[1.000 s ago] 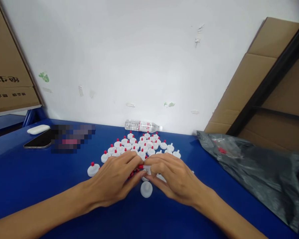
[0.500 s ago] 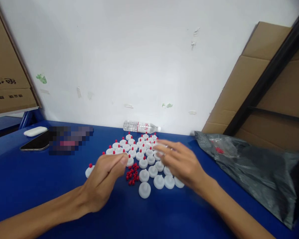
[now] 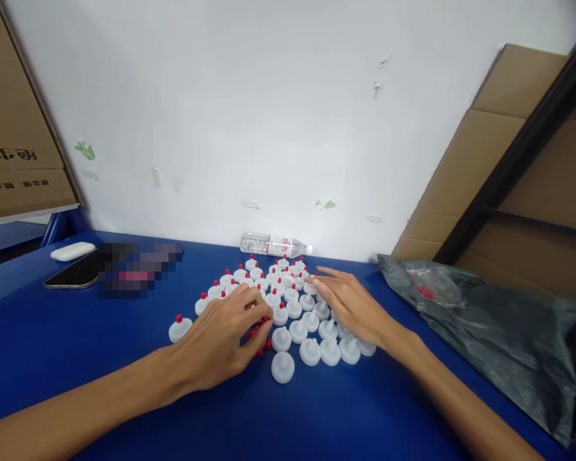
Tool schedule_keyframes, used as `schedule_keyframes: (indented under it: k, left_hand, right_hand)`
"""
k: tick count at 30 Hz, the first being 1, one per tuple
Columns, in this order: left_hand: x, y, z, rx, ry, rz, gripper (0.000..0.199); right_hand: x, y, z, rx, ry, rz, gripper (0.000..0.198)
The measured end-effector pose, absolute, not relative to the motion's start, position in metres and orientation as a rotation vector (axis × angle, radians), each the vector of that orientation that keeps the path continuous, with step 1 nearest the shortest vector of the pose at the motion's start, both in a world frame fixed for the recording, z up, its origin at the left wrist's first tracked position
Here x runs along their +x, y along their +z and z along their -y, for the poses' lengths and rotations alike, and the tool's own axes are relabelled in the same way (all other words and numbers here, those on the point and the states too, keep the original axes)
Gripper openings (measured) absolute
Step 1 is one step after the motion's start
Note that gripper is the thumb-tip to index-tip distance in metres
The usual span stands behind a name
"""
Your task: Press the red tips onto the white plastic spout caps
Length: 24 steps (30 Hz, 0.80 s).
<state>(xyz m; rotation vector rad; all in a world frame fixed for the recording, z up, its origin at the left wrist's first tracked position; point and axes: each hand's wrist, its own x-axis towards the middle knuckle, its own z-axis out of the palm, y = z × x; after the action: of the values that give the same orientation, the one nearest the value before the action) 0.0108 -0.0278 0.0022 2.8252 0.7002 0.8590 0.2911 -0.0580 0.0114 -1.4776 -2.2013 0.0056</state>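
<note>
My left hand reaches over a small pile of loose red caps, its thumb and forefinger curled together among them. The fingertips partly cover the pile, and what they pinch is hard to make out. To the right, my right hand is stretched over white round nozzle lids, fingers extended and thumb apart, close to the lids at the back. Several white lids with red caps on their spouts stand in rows behind and left of the pile. The front and right lids have bare spouts.
A clear plastic bottle lies against the white wall. At the left are a phone and a white oval object. A dark plastic bag with a clear bag of red pieces lies right, near cardboard.
My left hand has moved right and down onto the red caps. My right hand has shifted slightly and its fingers are less blurred. The whole view has moved a little.
</note>
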Motion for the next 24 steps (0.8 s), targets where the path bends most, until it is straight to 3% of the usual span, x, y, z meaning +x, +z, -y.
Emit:
schedule_keyframes:
  k: [24]
  left_hand:
    - [0.0099, 0.0010, 0.0263, 2.824, 0.832, -0.652, 0.018]
  right_hand:
    - [0.2939, 0.0174, 0.0576, -1.475, -0.148, 2.236, 0.044]
